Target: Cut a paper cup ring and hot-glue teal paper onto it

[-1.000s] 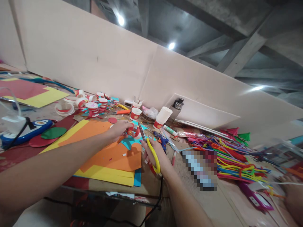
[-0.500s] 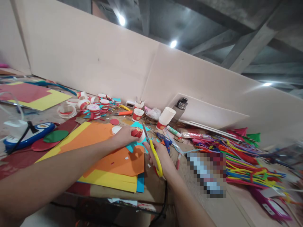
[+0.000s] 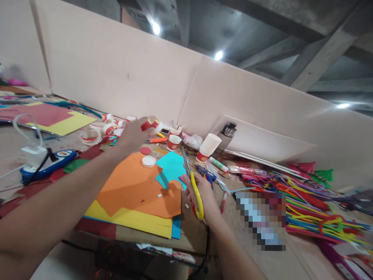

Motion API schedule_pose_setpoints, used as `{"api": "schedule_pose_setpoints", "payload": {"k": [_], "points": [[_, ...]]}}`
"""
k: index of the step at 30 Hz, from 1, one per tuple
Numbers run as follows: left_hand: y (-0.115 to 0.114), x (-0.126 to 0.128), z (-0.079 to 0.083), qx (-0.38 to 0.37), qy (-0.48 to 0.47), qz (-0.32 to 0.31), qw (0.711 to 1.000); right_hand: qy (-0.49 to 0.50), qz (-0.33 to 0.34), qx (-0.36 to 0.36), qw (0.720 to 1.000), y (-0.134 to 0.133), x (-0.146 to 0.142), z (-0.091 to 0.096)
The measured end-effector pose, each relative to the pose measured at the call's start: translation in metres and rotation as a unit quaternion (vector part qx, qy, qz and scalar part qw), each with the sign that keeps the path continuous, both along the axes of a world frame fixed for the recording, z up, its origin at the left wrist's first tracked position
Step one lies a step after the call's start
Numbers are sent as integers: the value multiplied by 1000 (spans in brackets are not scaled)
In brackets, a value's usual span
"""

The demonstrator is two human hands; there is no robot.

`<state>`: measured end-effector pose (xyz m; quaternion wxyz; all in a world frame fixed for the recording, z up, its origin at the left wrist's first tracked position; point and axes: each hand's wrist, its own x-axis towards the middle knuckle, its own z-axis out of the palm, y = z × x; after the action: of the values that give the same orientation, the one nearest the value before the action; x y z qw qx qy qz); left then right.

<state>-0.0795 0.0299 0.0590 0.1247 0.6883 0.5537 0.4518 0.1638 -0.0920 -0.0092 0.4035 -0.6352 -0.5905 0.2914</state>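
My left hand (image 3: 132, 134) is raised above the table and reaches toward the back, pinching a red and white paper cup ring (image 3: 150, 124). My right hand (image 3: 201, 190) grips yellow-handled scissors (image 3: 194, 184), blades pointing away, over the edge of the paper stack. A white cup bottom disc (image 3: 149, 161) lies on the orange paper sheet (image 3: 136, 182). A teal paper piece (image 3: 171, 167) lies just left of the scissors.
Several cut cup rings (image 3: 109, 128) lie at the back left. Small paper cups (image 3: 174, 142) and a white cup (image 3: 208, 147) stand by the wall. A glue gun (image 3: 205, 174), a bottle (image 3: 227, 134) and a heap of pipe cleaners (image 3: 314, 202) lie right. A charger (image 3: 35, 153) sits left.
My left hand has lifted the cup ring off the paper and carried it up and back toward the pile of rings. The white disc is left on the orange sheet. The scissors hand stays.
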Motion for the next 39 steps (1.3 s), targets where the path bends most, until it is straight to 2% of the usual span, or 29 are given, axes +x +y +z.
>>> {"api": "schedule_pose_setpoints", "payload": {"k": [2,3,6,7,9,11,13,15,18,20,21,22,23,25,28,30,33,36,39], "points": [[9,-30,14,34,82,113,990,8,2,-3,1000,-1,-1,1],[14,-46,18,40,124,147,980,7,4,-5,1000,0,-1,1],[32,-89,17,-22,185,242,952,-14,10,-6,1000,1,0,-4],[38,-100,12,-56,194,258,945,-19,13,-7,1000,2,0,-5],[49,-115,1,-122,222,246,935,-22,14,-10,1000,2,0,-7],[55,-120,-10,-158,219,245,931,-17,10,-15,1000,1,-2,-7],[58,-119,-16,-153,157,261,940,-5,9,-16,1000,-1,-5,-4],[58,-113,-16,-104,71,277,952,11,11,-13,1000,-4,-7,-1],[53,-95,-7,24,-42,265,963,35,10,-1,999,-5,-8,1],[45,-74,0,98,-124,205,966,56,5,21,998,-5,-8,0],[40,-61,2,110,-182,140,967,73,4,35,997,-4,-8,0],[34,-46,3,90,-249,45,963,97,3,49,994,-4,-8,0],[26,-31,2,52,-317,-61,945,124,4,62,990,-3,-8,1],[10,0,-5,-92,-384,-242,886,187,5,82,979,-2,-9,6],[-15,36,-22,-258,-396,-397,787,253,1,110,961,0,-11,18],[-27,50,-33,-306,-399,-451,738,255,-10,119,959,4,-12,27],[-38,60,-45,-353,-396,-494,689,241,-4,115,964,12,-15,32],[-44,62,-52,-382,-382,-496,680,242,35,122,962,19,-22,30],[-47,60,-50,-388,-340,-493,701,233,36,134,963,24,-28,25]]}}
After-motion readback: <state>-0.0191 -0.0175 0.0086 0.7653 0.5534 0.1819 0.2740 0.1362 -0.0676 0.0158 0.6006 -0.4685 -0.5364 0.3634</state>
